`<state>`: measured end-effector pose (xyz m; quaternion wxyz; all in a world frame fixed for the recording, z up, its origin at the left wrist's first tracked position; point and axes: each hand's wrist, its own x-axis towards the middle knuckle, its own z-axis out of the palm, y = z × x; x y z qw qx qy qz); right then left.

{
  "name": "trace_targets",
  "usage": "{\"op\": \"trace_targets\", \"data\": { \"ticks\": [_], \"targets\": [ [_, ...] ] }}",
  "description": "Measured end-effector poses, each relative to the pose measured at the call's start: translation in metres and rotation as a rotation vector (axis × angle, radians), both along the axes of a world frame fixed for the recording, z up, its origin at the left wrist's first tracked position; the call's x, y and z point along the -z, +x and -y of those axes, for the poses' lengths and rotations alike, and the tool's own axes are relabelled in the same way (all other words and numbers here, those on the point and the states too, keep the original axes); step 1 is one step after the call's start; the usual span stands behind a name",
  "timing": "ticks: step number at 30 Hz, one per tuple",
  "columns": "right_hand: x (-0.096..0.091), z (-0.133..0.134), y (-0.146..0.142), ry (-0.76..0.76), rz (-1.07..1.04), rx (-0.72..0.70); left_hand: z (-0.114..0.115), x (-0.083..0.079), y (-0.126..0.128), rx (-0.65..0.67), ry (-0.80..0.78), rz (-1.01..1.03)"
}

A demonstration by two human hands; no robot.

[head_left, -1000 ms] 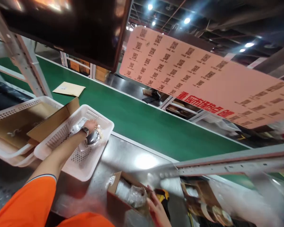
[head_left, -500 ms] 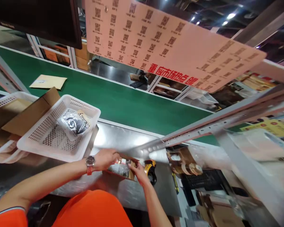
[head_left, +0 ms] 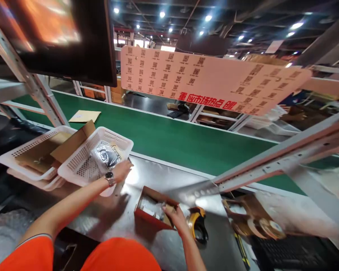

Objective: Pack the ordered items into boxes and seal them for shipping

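Note:
My left hand (head_left: 122, 171), with a watch on its wrist, is over the right rim of a white plastic basket (head_left: 86, 178). Its fingers look stretched out, and I see nothing in them. Inside the basket lies a clear plastic bag (head_left: 106, 153) with something dark in it and the printed word "Beauty". My right hand (head_left: 175, 217) grips the right end of an open cardboard box (head_left: 149, 220) on the metal table. Clear plastic wrap (head_left: 155, 207) and small white items show inside the box; the rest of its contents I cannot make out.
A yellow-and-black tape dispenser (head_left: 197, 224) stands right of the box. Another basket (head_left: 45, 152) with cardboard is at left. Behind the table runs a green conveyor belt (head_left: 169, 139) with a flat envelope (head_left: 84, 116). Tape rolls (head_left: 267, 227) and a keyboard (head_left: 288, 252) are at right.
My left hand has left the box and moved left to the basket's rim. My right hand stays at the box's right end. The view has tilted up and turned left.

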<state>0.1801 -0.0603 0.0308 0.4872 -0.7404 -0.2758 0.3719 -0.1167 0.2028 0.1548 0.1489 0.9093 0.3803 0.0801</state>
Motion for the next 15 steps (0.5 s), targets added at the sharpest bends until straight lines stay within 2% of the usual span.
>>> {"op": "trace_targets", "data": {
  "ticks": [3,5,7,11,15],
  "targets": [
    [-0.001,-0.007,-0.002,-0.028,0.060,-0.012,-0.055,-0.007,-0.047,-0.196,0.022,-0.042],
    [-0.001,-0.008,-0.001,-0.032,0.066,-0.012,-0.077,-0.002,-0.072,-0.296,0.016,-0.060],
    [-0.001,-0.007,0.000,-0.031,0.076,-0.019,-0.089,0.006,-0.088,-0.368,-0.004,-0.060],
    [-0.001,-0.003,0.000,-0.027,0.102,0.012,-0.104,0.019,-0.099,-0.415,-0.072,-0.006],
    [-0.004,-0.003,-0.002,-0.066,0.077,0.022,-0.117,0.015,-0.099,-0.361,-0.153,0.124]
  ]
}}
